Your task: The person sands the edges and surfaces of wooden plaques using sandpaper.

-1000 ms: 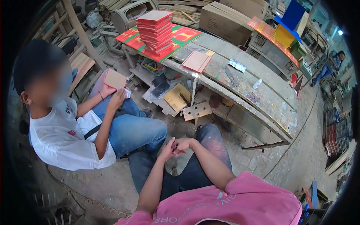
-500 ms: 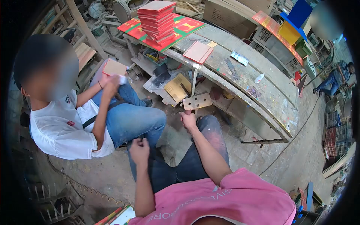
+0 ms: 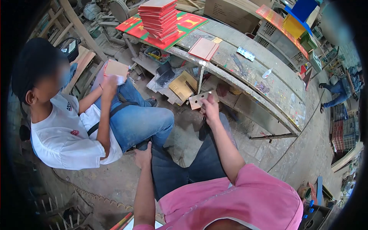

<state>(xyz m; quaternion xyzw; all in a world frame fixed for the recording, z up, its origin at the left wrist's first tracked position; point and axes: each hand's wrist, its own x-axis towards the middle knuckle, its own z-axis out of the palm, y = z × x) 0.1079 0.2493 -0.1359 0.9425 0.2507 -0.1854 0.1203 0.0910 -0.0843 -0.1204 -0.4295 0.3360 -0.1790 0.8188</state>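
Observation:
Beside my left thigh, my left hand (image 3: pixel 143 156) rests with its thumb apart from the fingers and nothing in it. My right hand (image 3: pixel 210 109) is raised above my right knee, its fingers curled; what they hold, if anything, is hidden. Just behind it is a small wooden block with dark holes (image 3: pixel 194 102), partly covered by the hand. At the left, a seated co-worker holds a red-edged tan panel (image 3: pixel 116 69) and presses a white cloth (image 3: pixel 120 80) to its lower edge.
A long worktable (image 3: pixel 268 78) bears a stack of red-edged panels (image 3: pixel 158 21), a single panel (image 3: pixel 204 48), metal tools (image 3: pixel 239 64) and a white bottle (image 3: pixel 266 73). Cardboard (image 3: pixel 181 87) lies below. Another person stands far right. A hose (image 3: pixel 78 188) runs along the floor.
My right hand has risen and moved right, now overlapping the holed block. My left hand has shifted down and turned against the thigh. The far person at the right has changed posture.

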